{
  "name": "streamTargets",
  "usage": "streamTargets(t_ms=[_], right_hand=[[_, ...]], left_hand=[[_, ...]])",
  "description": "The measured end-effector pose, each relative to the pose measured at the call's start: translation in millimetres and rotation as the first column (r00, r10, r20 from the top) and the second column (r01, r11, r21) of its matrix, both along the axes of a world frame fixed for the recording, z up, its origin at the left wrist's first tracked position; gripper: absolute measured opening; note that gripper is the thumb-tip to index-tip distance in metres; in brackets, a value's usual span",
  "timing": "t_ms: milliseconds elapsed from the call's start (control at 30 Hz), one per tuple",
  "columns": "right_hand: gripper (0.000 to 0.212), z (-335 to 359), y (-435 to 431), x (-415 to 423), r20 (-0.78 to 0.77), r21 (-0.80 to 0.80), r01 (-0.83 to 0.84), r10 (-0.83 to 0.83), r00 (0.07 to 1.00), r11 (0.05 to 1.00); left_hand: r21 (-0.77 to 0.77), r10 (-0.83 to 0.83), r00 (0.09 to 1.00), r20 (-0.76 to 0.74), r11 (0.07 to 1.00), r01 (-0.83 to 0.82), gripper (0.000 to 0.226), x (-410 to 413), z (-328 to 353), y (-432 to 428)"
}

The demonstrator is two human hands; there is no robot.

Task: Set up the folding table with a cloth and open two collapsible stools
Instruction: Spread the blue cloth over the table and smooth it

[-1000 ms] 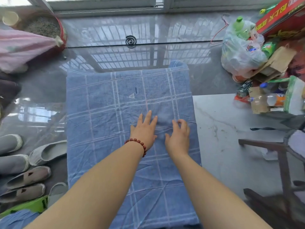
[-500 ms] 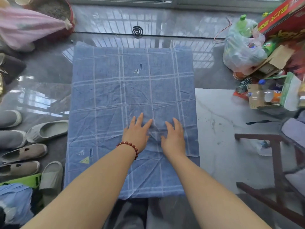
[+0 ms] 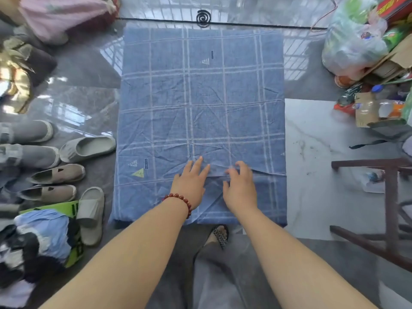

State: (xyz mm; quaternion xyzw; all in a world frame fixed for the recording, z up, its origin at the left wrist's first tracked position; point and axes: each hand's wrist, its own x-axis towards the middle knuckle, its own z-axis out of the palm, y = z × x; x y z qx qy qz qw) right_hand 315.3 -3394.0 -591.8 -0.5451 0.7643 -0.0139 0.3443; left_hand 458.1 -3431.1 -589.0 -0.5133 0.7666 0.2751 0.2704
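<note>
A blue checked cloth point(image 3: 200, 103) covers the whole top of the low folding table, hanging a little over its near edge. My left hand point(image 3: 191, 181), with a red bead bracelet at the wrist, lies flat on the cloth near the front, fingers straight. My right hand point(image 3: 239, 186) rests beside it on a fold in the cloth, its fingers slightly bent and blurred. The table itself is hidden under the cloth. No stool is plainly visible.
Several shoes point(image 3: 87, 148) line the floor on the left, with a pile of clothes point(image 3: 38, 237) at the lower left. Bags, bottles and boxes point(image 3: 361, 47) crowd the upper right. A dark wooden frame point(image 3: 390, 197) stands at right. My sandalled foot point(image 3: 219, 235) is under the table's near edge.
Both hands slid along the cloth toward the table's near edge, smoothing it. The view tipped down, so the whole cloth and my foot now show.
</note>
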Motion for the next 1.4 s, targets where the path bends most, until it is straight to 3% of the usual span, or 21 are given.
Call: streamTargets(t_ms=[133, 300, 433, 600, 667, 767, 900, 1167, 1300, 1400], right_hand=[[0.021, 2.4, 5.2, 27.7, 0.008, 0.017, -0.047, 0.047, 0.999, 0.999], [0.02, 5.7, 15.7, 82.0, 0.09, 0.07, 0.069, -0.076, 0.993, 0.995], [0.022, 6.1, 27.6, 125.7, 0.104, 0.089, 0.06, -0.07, 0.992, 0.994], [0.033, 5.9, 32.8, 169.5, 0.089, 0.049, 0.062, -0.066, 0.994, 0.997], [0.046, 6.7, 34.8, 183.8, 0.013, 0.086, 0.003, -0.004, 1.0, 0.996], [0.059, 5.2, 40.2, 202.8, -0.219, 0.103, -0.176, 0.195, 0.956, 0.979], [0.048, -0.4, 47.7, 216.4, -0.308, 0.05, -0.241, 0.245, 0.919, 0.969], [0.01, -8.1, 60.0, 218.7, -0.256, 0.008, -0.318, 0.309, 0.916, 0.948], [0.007, -10.3, 61.9, 217.9, -0.256, -0.027, -0.327, 0.31, 0.916, 0.945], [0.018, -8.5, 62.2, 214.5, -0.264, -0.04, -0.359, 0.337, 0.904, 0.932]], left_hand=[[0.01, -0.045, 0.999, -0.013, 0.999, 0.046, 0.064, 24.0, 5.7, -0.5], [0.019, -0.063, 0.998, -0.007, 0.998, 0.064, 0.061, 69.0, 14.9, 5.3], [0.035, -0.054, 0.999, 0.001, 0.998, 0.054, 0.058, 113.6, 19.2, 14.2], [-0.004, -0.158, 0.987, 0.001, 0.987, 0.158, 0.055, 162.3, 22.1, 19.0], [-0.031, -0.202, 0.979, 0.016, 0.979, 0.202, 0.048, 177.7, 23.3, 21.5], [-0.04, -0.198, 0.98, -0.029, 0.98, 0.196, 0.043, 196.8, 20.5, 26.3], [-0.084, -0.224, 0.973, -0.062, 0.972, 0.219, 0.045, 213.5, 14.4, 30.8], [-0.191, -0.291, 0.954, -0.071, 0.943, 0.273, 0.038, 225.2, 5.8, 34.5], [-0.207, -0.315, 0.947, -0.066, 0.933, 0.296, 0.035, 225.1, 4.8, 35.8], [-0.201, -0.341, 0.938, -0.054, 0.924, 0.324, 0.028, 222.8, 5.6, 36.5]])
